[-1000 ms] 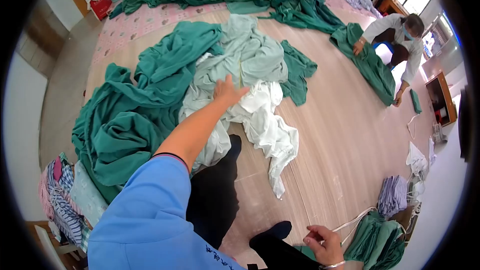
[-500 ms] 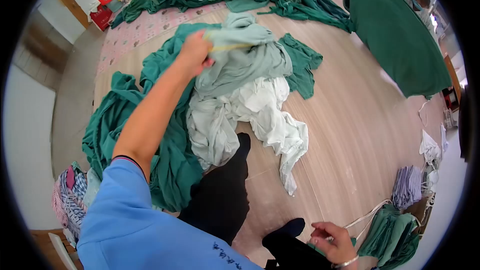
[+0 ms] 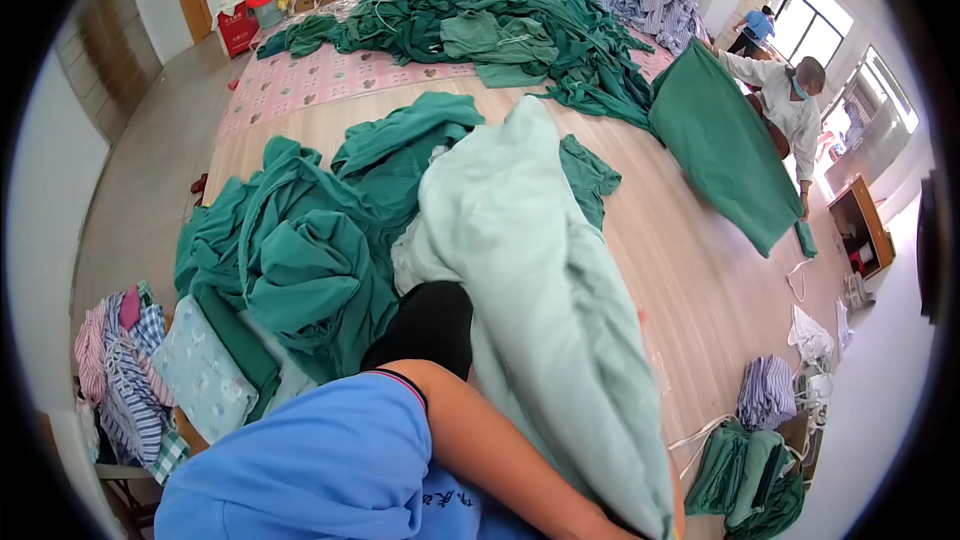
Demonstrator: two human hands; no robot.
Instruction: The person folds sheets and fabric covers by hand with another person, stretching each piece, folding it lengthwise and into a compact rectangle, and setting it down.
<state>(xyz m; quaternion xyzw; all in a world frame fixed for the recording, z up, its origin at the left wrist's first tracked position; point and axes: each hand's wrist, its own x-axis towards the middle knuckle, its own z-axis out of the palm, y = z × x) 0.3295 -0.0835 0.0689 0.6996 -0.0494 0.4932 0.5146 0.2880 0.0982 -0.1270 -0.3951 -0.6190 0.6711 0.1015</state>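
A pale green cloth sheet (image 3: 535, 210) stretches from the pile up to the lower edge of the view. My left arm reaches across my body, and my left hand (image 3: 622, 534) is at the sheet's near corner, mostly cut off by the frame. The sheet is drawn towards that hand, with its fingers out of sight. My right hand (image 3: 642, 317) shows only as a bit of skin past the sheet's right edge; the sheet hides its fingers. Dark green cloths (image 3: 310, 260) lie heaped left of the sheet, and another green cloth (image 3: 590, 175) lies behind it.
A large green heap (image 3: 430, 25) lies on a pink patterned mat (image 3: 330, 90). At right, a co-worker (image 3: 790, 105) holds up a green cloth (image 3: 720, 140). Folded green bundles (image 3: 740, 470) and a striped bundle (image 3: 768, 392) sit lower right; mixed fabrics (image 3: 130, 370) are at left.
The pale green sheet has been pulled from the pile towards me and now covers the white cloth. My left arm has swung from the pile to the lower right. The co-worker's cloth has shifted left.
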